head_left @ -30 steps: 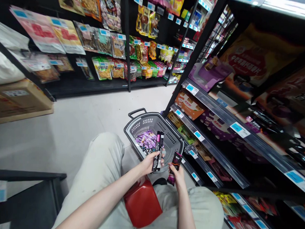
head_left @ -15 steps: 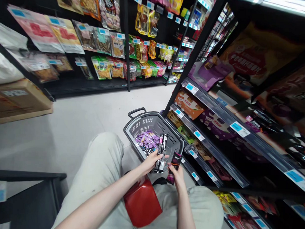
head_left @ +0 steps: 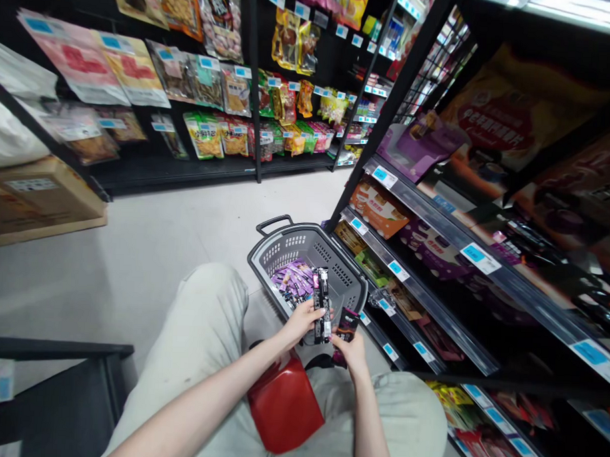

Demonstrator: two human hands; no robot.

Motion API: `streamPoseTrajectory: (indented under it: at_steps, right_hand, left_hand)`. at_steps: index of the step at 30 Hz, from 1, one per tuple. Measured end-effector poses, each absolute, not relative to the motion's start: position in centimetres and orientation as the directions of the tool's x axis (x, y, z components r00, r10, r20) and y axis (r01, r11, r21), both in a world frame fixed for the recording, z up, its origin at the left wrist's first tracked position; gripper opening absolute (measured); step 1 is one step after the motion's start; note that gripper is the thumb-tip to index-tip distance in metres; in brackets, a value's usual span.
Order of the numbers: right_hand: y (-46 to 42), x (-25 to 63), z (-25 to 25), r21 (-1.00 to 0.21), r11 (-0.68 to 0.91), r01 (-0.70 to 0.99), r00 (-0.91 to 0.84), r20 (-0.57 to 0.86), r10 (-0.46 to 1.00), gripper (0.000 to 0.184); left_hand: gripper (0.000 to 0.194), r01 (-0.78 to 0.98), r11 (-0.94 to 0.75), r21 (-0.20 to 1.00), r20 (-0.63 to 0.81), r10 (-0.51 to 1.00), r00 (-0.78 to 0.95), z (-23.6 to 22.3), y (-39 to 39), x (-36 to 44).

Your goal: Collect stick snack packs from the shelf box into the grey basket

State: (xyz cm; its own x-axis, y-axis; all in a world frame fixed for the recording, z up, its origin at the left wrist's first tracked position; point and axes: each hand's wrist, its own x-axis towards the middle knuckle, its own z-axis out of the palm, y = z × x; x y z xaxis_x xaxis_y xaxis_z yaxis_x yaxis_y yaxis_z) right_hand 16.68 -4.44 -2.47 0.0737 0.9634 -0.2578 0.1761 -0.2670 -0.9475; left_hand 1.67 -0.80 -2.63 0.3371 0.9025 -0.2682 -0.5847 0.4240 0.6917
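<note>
My left hand [head_left: 303, 320] is closed on several long black sachets [head_left: 322, 299], held upright over the near side of a grey shopping basket [head_left: 279, 244]. Close beside it, my right hand [head_left: 351, 349] grips a black and dark red snack packet [head_left: 348, 323]. The right fingertips are by the lower end of the sachets; whether they touch I cannot tell. Inside the basket lies a heap of purple sachets [head_left: 296, 278], with black ones partly hidden behind my left hand.
A red stool [head_left: 285, 404] is between my knees. Shelves with price tags [head_left: 479, 256] rise close on the right. Hanging snack bags [head_left: 203, 135] line the rack ahead. A cardboard box [head_left: 40, 199] stands on the floor at left, and a black frame [head_left: 55, 350] is at lower left.
My right hand and its packet have shifted slightly left, closer to the black sachets. The sachets in my left hand have turned a little and moved slightly left.
</note>
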Motion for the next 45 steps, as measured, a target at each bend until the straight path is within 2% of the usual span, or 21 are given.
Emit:
streamPoseTrajectory:
  at_steps: [14,27,30,34,36,40,45]
  right_hand:
    - [-4.4,16.8,-3.1,-0.935,-0.269,0.232,0.087,-0.255,0.963,0.029]
    - [-4.5,16.7,-2.7,-0.945,-0.272,0.179,0.046,-0.268,0.962,0.027]
    - [-4.6,16.5,-2.5,-0.948,-0.293,0.124,0.048,-0.289,0.956,0.027]
    - [-4.9,16.4,-2.3,-0.939,-0.335,-0.074,0.021,-0.338,0.941,0.023]
    - [-5.0,16.2,-2.2,-0.923,-0.354,-0.149,0.0,-0.358,0.934,0.023]
    - [-5.0,15.8,-2.3,-0.908,-0.367,-0.201,-0.02,-0.371,0.928,0.025]
    - [-5.0,15.9,-2.1,-0.9,-0.358,-0.249,0.056,-0.382,0.923,0.028]
  left_hand:
    - [0.032,-0.556,0.42,0.718,-0.27,0.903,0.333,-2.8,-0.8,1.6]
    - [0.032,-0.584,0.428,0.69,-0.278,0.901,0.332,-2.3,-1.0,1.7]
    - [0.031,-0.611,0.454,0.649,-0.296,0.89,0.348,-1.6,-1.1,1.7]
    - [0.034,-0.684,0.536,0.495,-0.282,0.844,0.457,-0.5,-1.2,1.5]
    - [0.031,-0.699,0.541,0.467,-0.256,0.84,0.479,-0.1,-1.2,1.3]
    - [0.031,-0.697,0.508,0.507,-0.239,0.859,0.452,-0.3,-1.2,1.2]
    - [0.026,-0.633,0.453,0.627,-0.332,0.891,0.309,-1.2,-0.8,1.2]
